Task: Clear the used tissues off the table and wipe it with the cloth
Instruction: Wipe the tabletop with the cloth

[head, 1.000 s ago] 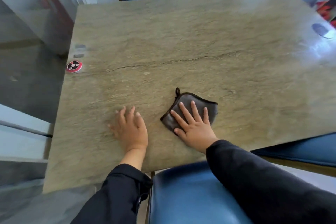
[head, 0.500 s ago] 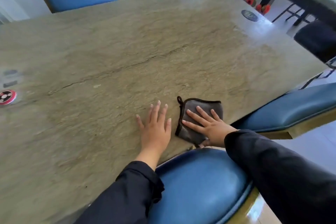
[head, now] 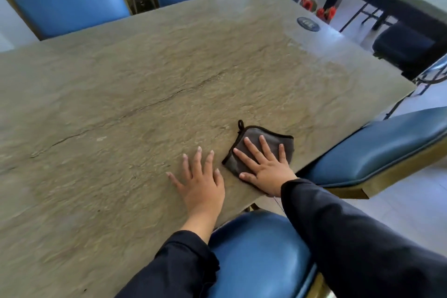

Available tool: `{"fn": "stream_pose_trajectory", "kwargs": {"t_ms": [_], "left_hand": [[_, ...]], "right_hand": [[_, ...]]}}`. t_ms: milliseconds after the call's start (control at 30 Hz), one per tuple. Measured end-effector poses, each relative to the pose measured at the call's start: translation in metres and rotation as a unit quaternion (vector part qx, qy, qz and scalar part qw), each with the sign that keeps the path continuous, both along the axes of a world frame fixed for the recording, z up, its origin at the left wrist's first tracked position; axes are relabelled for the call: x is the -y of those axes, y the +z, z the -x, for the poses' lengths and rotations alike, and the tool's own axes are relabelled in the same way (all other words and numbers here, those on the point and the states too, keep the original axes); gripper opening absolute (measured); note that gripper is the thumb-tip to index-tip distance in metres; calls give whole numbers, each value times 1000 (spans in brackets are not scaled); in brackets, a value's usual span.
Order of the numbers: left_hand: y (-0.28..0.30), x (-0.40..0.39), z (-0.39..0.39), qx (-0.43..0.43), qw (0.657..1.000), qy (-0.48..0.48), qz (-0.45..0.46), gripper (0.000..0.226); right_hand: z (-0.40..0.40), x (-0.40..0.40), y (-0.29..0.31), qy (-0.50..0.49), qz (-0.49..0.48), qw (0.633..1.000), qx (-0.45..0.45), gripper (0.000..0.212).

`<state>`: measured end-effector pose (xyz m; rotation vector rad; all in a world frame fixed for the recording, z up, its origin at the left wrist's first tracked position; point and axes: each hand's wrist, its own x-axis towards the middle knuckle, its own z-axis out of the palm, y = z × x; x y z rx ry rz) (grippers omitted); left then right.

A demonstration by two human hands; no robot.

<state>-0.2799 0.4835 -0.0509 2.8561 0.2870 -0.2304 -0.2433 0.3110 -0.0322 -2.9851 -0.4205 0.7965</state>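
Cloth (head: 260, 146) lies near the table's (head: 169, 68) front edge, pinned under the right hand (head: 263, 167), fingers spread to press it for wiping, while the left hand (head: 200, 186), flat and empty just beside it, braces.

My right hand (head: 266, 167) lies flat, fingers spread, on the dark grey cloth (head: 261, 145), pressing it to the stone table (head: 169, 84) near the near right edge. The cloth's small loop points to the far side. My left hand (head: 200, 184) rests palm down on the bare stone just left of the cloth, not touching it. A blue chair seat (head: 261, 256) sits below my arms; a dark round disc (head: 308, 23) lies at the far right corner.
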Motion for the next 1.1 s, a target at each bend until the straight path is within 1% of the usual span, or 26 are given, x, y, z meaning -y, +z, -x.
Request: {"fn": "stream_pose_trajectory", "kwargs": {"t_ms": [133, 200, 267, 333, 400, 467, 567, 667, 767, 833, 867, 933, 967, 1000, 1033, 1100], "left_hand": [[-11, 13, -12, -14, 999, 11, -35, 52], [-13, 13, -12, -10, 998, 16, -54, 53], [-14, 14, -12, -8, 998, 17, -58, 53], [-13, 15, -11, -13, 998, 17, -64, 53], [-11, 16, -12, -23, 997, 14, -66, 54], [-7, 16, -12, -36, 997, 9, -61, 54], [1, 18, -13, -68, 997, 6, -47, 54], [11, 27, -17, -105, 994, 12, -22, 57], [20, 37, -14, -120, 992, 20, 17, 62], [25, 42, -11, -116, 992, 19, 50, 62], [28, 43, -10, -111, 991, 18, 71, 61], [34, 43, -8, -103, 988, 8, 116, 56], [37, 43, -7, -101, 986, -2, 134, 55], [39, 42, -6, -97, 985, -14, 144, 54], [40, 41, -4, -91, 985, -26, 145, 54], [41, 37, -3, -72, 989, -47, 121, 54]], "right_hand": [[-32, 25, -5, -81, -19, 996, 13, 60], [-35, 35, -5, -132, -25, 991, 13, 62], [-25, 39, -5, -167, -23, 986, 15, 68], [-8, 39, -4, -157, -14, 987, 8, 80], [7, 41, -2, -121, -17, 993, -4, 89], [15, 42, 2, -92, -26, 995, -26, 87], [22, 36, 13, -75, -11, 995, -72, 77], [27, 25, 23, -70, 19, 991, -113, 83], [27, 20, 39, 1, 84, 980, -182, 78], [32, 24, 47, 42, 103, 977, -183, 69], [36, 27, 47, 40, 84, 981, -171, 58], [42, 33, 54, 20, 30, 990, -134, 37], [43, 34, 61, 18, 28, 990, -134, 32], [41, 35, 68, 1, 32, 989, -147, 30], [36, 35, 77, -16, 28, 990, -137, 29], [20, 37, 99, -111, 0, 989, -94, 30]]}}
